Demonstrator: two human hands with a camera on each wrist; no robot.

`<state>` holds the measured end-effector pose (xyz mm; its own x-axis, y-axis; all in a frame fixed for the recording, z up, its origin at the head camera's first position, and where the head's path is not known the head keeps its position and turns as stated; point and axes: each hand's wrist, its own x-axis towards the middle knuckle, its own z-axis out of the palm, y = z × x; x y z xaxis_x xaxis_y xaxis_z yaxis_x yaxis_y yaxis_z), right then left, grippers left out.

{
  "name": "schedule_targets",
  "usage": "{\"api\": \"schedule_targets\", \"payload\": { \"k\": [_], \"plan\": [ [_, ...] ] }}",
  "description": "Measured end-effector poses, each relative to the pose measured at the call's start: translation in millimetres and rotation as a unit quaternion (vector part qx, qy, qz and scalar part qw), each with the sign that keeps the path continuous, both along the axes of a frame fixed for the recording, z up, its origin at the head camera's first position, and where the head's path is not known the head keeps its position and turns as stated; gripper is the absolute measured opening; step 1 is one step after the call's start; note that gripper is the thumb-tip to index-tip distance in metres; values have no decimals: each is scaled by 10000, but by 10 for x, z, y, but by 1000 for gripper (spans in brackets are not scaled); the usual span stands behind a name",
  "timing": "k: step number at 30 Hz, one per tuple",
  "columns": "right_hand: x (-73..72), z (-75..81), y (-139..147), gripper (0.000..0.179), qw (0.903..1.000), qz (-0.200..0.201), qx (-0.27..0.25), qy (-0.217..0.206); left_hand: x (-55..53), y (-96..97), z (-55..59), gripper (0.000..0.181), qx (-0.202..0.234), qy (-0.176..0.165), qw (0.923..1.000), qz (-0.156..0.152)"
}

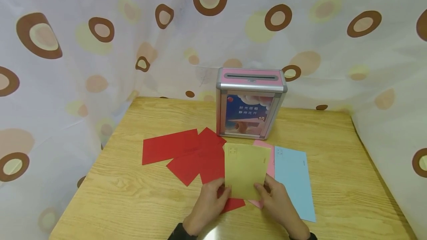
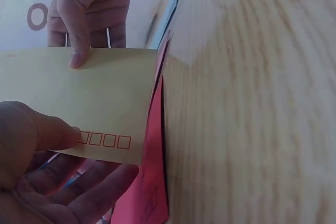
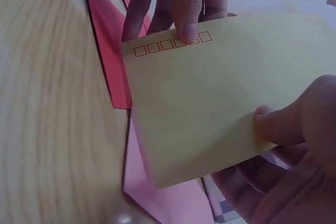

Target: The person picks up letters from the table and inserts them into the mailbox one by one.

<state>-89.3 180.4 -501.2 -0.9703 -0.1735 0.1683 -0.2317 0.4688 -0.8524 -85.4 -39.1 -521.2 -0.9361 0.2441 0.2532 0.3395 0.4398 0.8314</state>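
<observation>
Left hand point(image 1: 210, 199) and right hand point(image 1: 277, 201), nearest the camera, both gripping one yellow envelope point(image 1: 247, 169), thumbs on its face, one hand per side. Envelope held up over the worktop point(image 1: 110, 195), in front of the box. Row of red-outlined squares point(image 2: 109, 140) printed along the left-hand edge; left thumb partly covers it. Red envelopes point(image 1: 170, 147) overlap on the worktop to the left, partly hidden behind the yellow one. Pink envelope point(image 1: 271, 164) behind and right, also partly hidden; blue envelope point(image 1: 293, 180) beside it, farther right. Pink-and-silver box point(image 1: 250, 116) upright toward the back, slot point(image 1: 251, 76) in top, picture on front. Spotted curtain point(image 1: 233, 40) behind.
</observation>
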Motion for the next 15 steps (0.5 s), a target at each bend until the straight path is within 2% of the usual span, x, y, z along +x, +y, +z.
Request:
{"api": "schedule_targets", "payload": {
  "k": [7,15],
  "plan": [
    [-159,110,16,27,9982,301,110,515,-134,-18,115,7,-28,225,9997,74],
    [-371,324,8,9,9929,400,340,1069,-375,-50,356,7,-7,685,9976,-23]
  ]
}}
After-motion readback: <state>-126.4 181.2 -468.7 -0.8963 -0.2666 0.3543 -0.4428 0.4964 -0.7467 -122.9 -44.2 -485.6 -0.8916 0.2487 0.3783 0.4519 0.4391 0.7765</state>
